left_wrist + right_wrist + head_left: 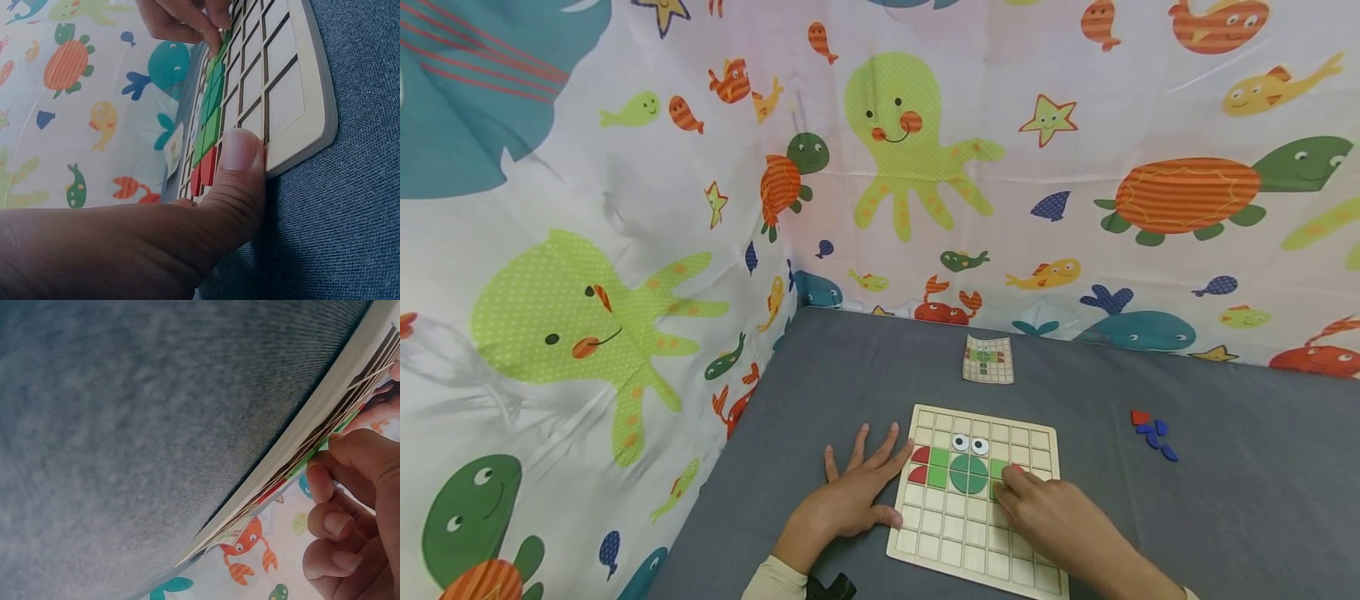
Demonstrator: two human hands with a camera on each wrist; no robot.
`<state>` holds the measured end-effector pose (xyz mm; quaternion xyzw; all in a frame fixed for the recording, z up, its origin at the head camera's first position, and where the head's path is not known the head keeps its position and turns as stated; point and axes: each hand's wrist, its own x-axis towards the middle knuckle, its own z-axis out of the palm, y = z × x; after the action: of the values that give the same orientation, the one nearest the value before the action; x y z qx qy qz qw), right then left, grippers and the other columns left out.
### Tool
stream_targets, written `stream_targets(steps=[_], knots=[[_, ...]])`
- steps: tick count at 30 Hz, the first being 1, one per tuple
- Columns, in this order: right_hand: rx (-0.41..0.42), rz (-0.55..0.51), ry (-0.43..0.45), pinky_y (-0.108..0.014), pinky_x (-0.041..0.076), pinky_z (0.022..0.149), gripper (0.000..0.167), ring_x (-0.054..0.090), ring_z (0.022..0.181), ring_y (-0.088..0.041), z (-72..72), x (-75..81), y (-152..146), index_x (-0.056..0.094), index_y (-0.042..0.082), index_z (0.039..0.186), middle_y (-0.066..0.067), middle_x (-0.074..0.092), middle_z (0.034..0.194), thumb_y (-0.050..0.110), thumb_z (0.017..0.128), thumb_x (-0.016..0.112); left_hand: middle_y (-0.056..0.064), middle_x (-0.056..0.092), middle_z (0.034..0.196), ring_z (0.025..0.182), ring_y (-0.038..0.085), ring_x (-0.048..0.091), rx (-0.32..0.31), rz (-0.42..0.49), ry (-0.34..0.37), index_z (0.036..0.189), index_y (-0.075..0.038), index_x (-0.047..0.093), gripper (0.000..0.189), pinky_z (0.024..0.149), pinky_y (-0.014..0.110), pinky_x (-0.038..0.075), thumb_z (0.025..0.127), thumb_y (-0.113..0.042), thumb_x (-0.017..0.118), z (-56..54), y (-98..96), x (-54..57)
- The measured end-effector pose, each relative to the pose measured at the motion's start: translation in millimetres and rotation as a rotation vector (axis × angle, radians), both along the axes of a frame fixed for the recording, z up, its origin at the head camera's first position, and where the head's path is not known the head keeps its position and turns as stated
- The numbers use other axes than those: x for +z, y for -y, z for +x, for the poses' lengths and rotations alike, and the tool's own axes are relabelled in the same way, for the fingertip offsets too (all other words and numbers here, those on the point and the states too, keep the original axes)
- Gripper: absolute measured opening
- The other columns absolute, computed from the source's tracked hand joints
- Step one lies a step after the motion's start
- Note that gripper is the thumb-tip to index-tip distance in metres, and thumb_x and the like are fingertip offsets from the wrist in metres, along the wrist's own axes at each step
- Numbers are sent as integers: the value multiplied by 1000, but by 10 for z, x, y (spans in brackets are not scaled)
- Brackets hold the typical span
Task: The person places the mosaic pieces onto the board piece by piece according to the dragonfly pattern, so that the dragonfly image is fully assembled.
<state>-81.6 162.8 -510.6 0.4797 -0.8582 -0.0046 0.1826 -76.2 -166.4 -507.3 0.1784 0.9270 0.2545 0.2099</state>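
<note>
A wooden grid board (951, 529) lies on the grey cloth. My left hand (850, 500) is spread flat at its left side, its thumb (240, 150) pressing the rim. With bent fingers, my right hand (1045, 508) pinches a small green square tile (997, 492) low over the board's right half. Set in the grid are a green circle of quarter pieces (969, 474), two round eye pieces (970, 444), green squares (937, 467) and red rounded pieces (919, 465) on the left. Another red piece (1017, 468) shows partly behind the right fingertips.
Behind the board lies a small picture card (988, 360) with a similar coloured figure on a grid. Several blue pieces (1152, 440) and a red one (1140, 417) lie loose at the right. A sea-animal curtain (1000, 250) hangs along the back and left.
</note>
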Motion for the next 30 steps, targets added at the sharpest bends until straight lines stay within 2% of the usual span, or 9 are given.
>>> stream_targets(steps=[3, 5, 9, 12, 18, 22, 27, 28, 30], knots=[[19, -7, -5, -26, 32, 38, 11, 43, 58, -13, -1, -16, -5, 72, 7, 95, -4, 53, 88, 5, 87, 66, 2, 4, 179, 162, 45, -12, 5, -13, -3, 172, -34, 18, 106, 109, 88, -9, 85, -44, 78, 0, -2, 2], [27, -11, 0, -25, 33, 38, 16, 45, 58, -12, 2, -21, -11, 74, 5, 100, -5, 55, 90, 6, 87, 65, 1, 4, 179, 162, 43, -11, 8, -26, -9, 172, -34, 18, 106, 110, 88, -9, 84, -46, 78, 2, -2, 4], [-6, -55, 73, -24, 42, 41, 22, 55, 62, -11, 13, -6, -27, 78, 8, 105, -5, 62, 97, 11, 84, 83, -1, 4, 179, 162, 42, -12, 13, -41, -8, 171, -35, 18, 106, 111, 87, -9, 84, -47, 78, -1, -6, -2], [-50, -105, 148, -21, 42, 42, 25, 53, 61, -5, 14, 26, -46, 80, 12, 106, 0, 63, 99, 19, 84, 89, -2, 2, 179, 162, 41, -13, 17, -41, 8, 171, -36, 17, 107, 111, 87, -10, 84, -47, 78, -6, -9, -5], [-88, -190, 175, -16, 34, 41, 25, 42, 57, 4, -47, 98, -121, 79, 14, 108, 7, 61, 93, 14, 84, 88, -2, 2, 179, 162, 41, -14, 11, -39, 10, 171, -36, 17, 106, 111, 87, -10, 85, -47, 78, -6, -6, -19], [-127, -197, 167, -17, 33, 41, 30, 37, 56, 5, -113, 162, -230, 77, 15, 109, 9, 59, 90, 13, 82, 90, -2, 2, 179, 162, 41, -13, 9, -41, -2, 171, -36, 17, 107, 111, 87, -9, 85, -47, 78, 4, -7, -10], [-225, -174, 173, -17, 33, 42, 30, 36, 56, 6, -180, 240, -368, 79, 13, 111, 7, 59, 89, 15, 83, 90, -1, 3, 179, 162, 42, -12, 7, -40, -6, 171, -36, 17, 107, 111, 87, -9, 84, -47, 78, 2, -8, -14], [-235, -179, 170, -17, 33, 42, 28, 36, 56, 6, -195, 245, -398, 79, 13, 111, 7, 59, 89, 15, 85, 89, -1, 3, 179, 162, 42, -12, 7, -39, -4, 171, -36, 17, 107, 111, 87, -9, 85, -47, 78, 1, -7, -15], [-244, -205, 154, -16, 33, 42, 18, 36, 55, 7, -221, 237, -463, 79, 11, 110, 5, 62, 90, 25, 97, 78, -1, 3, 179, 162, 42, -12, 7, -35, -1, 171, -36, 17, 107, 110, 87, -9, 85, -46, 78, -1, -9, -12]])
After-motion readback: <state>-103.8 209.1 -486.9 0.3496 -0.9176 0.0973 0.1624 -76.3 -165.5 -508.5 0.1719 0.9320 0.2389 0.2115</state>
